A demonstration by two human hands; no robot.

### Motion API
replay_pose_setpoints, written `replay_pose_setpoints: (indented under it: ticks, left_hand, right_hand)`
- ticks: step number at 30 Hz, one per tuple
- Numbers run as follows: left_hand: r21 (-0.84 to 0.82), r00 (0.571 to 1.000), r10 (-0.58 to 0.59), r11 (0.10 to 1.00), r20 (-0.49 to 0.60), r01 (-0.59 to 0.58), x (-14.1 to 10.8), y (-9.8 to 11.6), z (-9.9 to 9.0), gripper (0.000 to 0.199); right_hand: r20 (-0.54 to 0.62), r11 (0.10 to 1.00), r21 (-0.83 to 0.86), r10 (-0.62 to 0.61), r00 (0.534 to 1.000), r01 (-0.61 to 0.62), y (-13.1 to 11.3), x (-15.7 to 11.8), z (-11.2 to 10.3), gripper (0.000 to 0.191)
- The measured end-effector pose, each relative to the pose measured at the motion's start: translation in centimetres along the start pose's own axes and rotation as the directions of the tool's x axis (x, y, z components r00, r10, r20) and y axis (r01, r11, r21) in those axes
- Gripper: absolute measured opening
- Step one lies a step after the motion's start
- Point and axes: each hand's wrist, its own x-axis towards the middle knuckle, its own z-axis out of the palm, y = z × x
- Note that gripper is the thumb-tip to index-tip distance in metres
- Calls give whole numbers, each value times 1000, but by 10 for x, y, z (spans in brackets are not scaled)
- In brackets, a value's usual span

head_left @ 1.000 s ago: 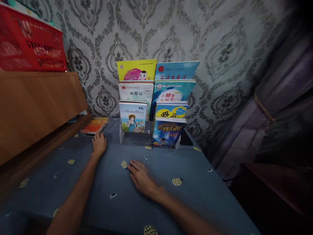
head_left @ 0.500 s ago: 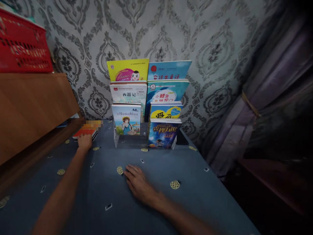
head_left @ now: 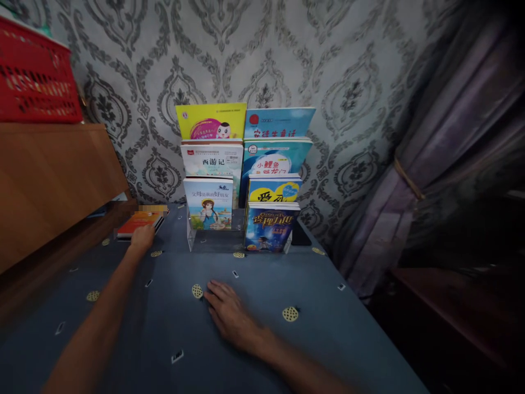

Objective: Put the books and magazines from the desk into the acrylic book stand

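Note:
At the left back of the table, my left hand [head_left: 143, 236] is at the front right edge of a small stack of books with an orange-red cover [head_left: 137, 221]; its fingertips are blurred against the stack. My right hand [head_left: 226, 307] lies flat on the blue tablecloth [head_left: 229, 361], fingers loosely spread, holding nothing. Behind it stands a clear rack [head_left: 217, 241] with books in two columns. The front left one is a light blue book with a girl on it [head_left: 209, 205]; the front right one is dark blue [head_left: 270, 230].
A dark flat object [head_left: 301, 235] lies right of the rack. On the left a wooden cabinet [head_left: 49, 180] bears a red basket [head_left: 39, 82]. A tied curtain [head_left: 381, 219] hangs at the right beside the table edge.
The view has shifted slightly. My left hand has moved a little at the book stack, and more of the orange-red cover shows. My right hand stays flat on the cloth.

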Motion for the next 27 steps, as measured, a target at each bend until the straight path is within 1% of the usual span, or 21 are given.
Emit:
replay_pose_setpoints:
  ticks: [4, 9, 15, 18, 20, 23, 25, 26, 27]
  left_hand:
    - [-14, 1000, 20, 1000, -8, -20, -4, 2, -4, 31]
    - [-17, 999, 39, 999, -18, -39, -12, 5, -10, 30]
    - [-8, 997, 72, 997, -25, -72, -36, 14, -6, 32]
    - [-6, 998, 64, 998, -15, -64, -45, 12, -6, 31]
    - [-10, 999, 29, 1000, -16, -29, -44, 5, -9, 33]
    - [-36, 998, -54, 998, -36, 53, -34, -15, -11, 50]
    - [-106, 988, -149, 984, -46, 143, -26, -31, -6, 52]
    - [-160, 979, -200, 968, -29, 193, -22, -39, -2, 54]
    - [-209, 969, -248, 947, 11, 245, -18, -47, 4, 55]
  right_hand:
    - [-12, 1000, 0, -12, 1000, 12, 0, -1, 1, 39]
    - [-27, 1000, -1, 1, 1000, -1, 2, -2, 3, 39]
    - [-29, 1000, 25, 19, 999, -19, 5, -2, 7, 39]
    - [-20, 999, 36, 10, 1000, -9, 5, -1, 6, 39]
    - [-12, 999, 37, 7, 1000, -7, 3, -1, 4, 40]
    - [-9, 999, 34, 21, 1000, -21, 0, -1, 2, 40]
    - [-11, 999, 26, 26, 1000, -26, -2, -1, 1, 39]
    - [-13, 999, 22, 26, 1000, -25, -2, -2, 1, 39]
    - [-17, 1000, 18, 25, 1000, -25, -2, -2, 1, 38]
